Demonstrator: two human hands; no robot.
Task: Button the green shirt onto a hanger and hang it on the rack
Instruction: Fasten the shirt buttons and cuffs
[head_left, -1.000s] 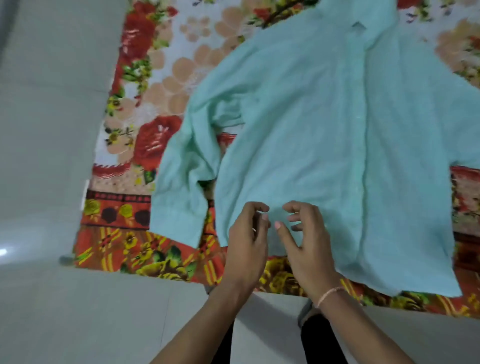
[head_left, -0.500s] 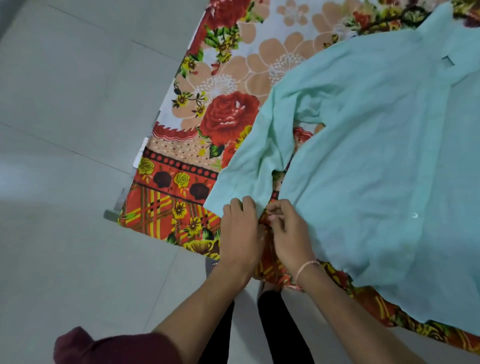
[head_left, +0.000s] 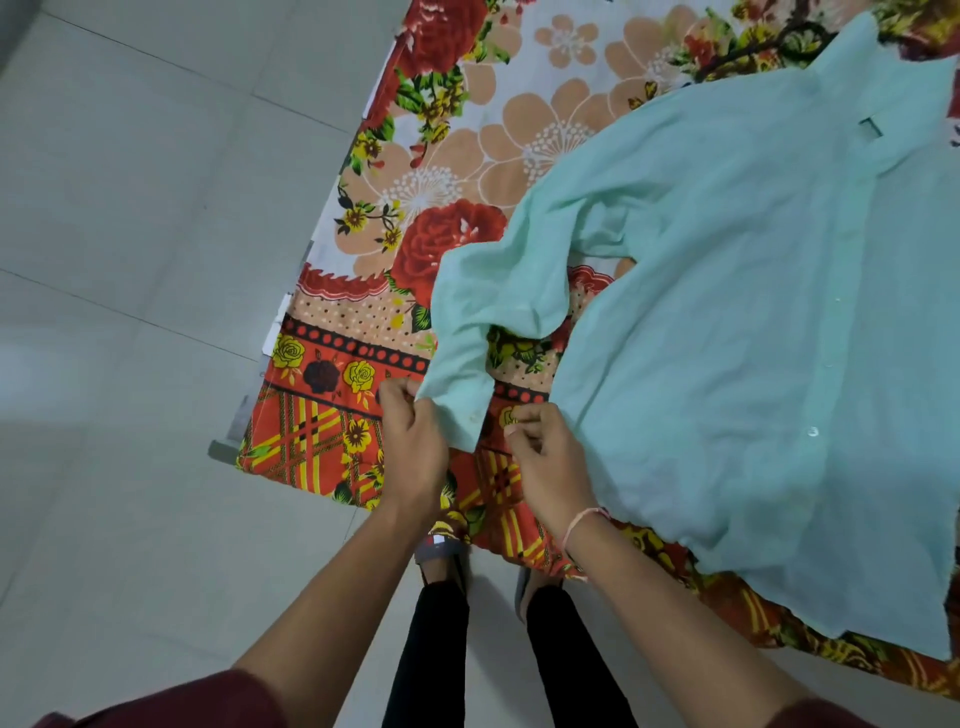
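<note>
The green shirt (head_left: 727, 322) lies spread flat, front up, on a floral bedsheet (head_left: 467, 145), collar at the far right. A white button (head_left: 813, 431) shows on its front strip. My left hand (head_left: 415, 441) pinches the cuff of the near sleeve (head_left: 462, 405), at the left corner. To the right of the cuff, my right hand (head_left: 550, 457) has its fingers curled shut at the edge of the shirt's body, with no cloth visible between the fingertips. A dark curved shape (head_left: 795, 36) lies by the collar; I cannot tell whether it is a hanger. No rack is in view.
The bed's near edge (head_left: 311, 478) runs diagonally in front of me. Grey tiled floor (head_left: 130, 260) fills the left side. My feet in slippers (head_left: 441, 551) stand against the bed.
My hands have moved left from the shirt's bottom hem to the sleeve cuff. They have parted a little, with the left hand holding the cuff corner. The view has shifted left.
</note>
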